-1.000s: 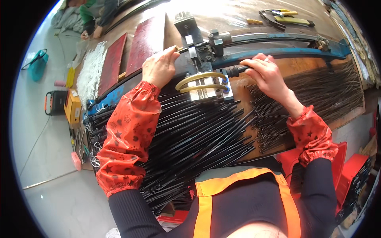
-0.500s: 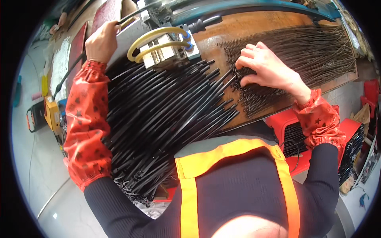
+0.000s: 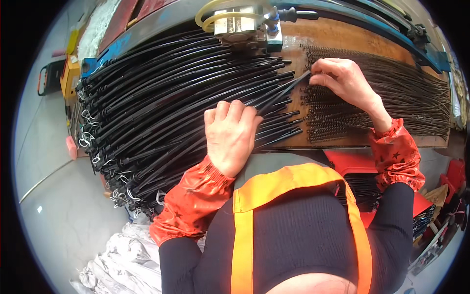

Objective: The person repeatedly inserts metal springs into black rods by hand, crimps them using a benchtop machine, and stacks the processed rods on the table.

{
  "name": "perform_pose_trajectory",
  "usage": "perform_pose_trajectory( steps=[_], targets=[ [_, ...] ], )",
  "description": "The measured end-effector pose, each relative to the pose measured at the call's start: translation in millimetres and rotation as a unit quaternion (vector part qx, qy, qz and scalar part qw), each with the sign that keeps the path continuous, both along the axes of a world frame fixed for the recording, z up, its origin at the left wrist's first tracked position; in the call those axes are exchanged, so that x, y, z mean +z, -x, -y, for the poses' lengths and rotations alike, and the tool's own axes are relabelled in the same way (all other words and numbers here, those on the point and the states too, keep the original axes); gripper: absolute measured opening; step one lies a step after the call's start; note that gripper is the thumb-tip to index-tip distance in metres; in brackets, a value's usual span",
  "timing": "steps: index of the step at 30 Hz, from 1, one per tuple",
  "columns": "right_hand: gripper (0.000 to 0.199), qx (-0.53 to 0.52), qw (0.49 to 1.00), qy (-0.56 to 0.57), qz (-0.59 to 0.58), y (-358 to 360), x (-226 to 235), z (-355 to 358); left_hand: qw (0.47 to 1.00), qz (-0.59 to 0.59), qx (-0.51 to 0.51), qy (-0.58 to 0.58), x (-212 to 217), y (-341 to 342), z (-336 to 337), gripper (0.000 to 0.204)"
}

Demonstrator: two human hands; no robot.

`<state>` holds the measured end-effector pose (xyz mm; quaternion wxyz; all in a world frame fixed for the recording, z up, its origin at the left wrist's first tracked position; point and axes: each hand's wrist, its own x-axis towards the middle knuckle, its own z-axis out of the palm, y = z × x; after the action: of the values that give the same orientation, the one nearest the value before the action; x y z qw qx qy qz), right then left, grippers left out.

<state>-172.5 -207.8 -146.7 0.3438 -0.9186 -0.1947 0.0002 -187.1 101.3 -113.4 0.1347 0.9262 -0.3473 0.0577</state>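
My left hand (image 3: 230, 134) is closed, its fingers curled over the bundle of long black tubes (image 3: 161, 103). One black tube (image 3: 286, 89) slants from beside its fingertips up toward my right hand (image 3: 342, 81). That hand is pinched at the near ends of the thin, dark coiled springs (image 3: 387, 93). The tube's tip meets its thumb and fingers; whatever else they hold is hidden. Tubes lie side by side with their plain ends facing the springs, and white loops (image 3: 88, 117) hang from their far-left ends.
A metal clamp-like device (image 3: 240, 29) with yellow air hoses (image 3: 208, 12) stands beyond the tubes. A blue rail (image 3: 362, 29) runs along the back of the wooden board (image 3: 298, 34). Right of my lap is a red stool or bin (image 3: 342, 159); white cloth (image 3: 125, 257) lies at lower left.
My left hand has let go of the black tube or cable by the device and come down onto the tube bundle. My right hand stays at the spring ends. The view has shifted.
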Motion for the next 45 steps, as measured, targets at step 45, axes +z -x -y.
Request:
perform_pose_trajectory(
  steps=[45],
  targets=[
    [0.041,0.107,0.991,-0.036,-0.065,19,3,6,0.996,-0.081,-0.01,0.03,-2,21,27,0.012]
  ],
)
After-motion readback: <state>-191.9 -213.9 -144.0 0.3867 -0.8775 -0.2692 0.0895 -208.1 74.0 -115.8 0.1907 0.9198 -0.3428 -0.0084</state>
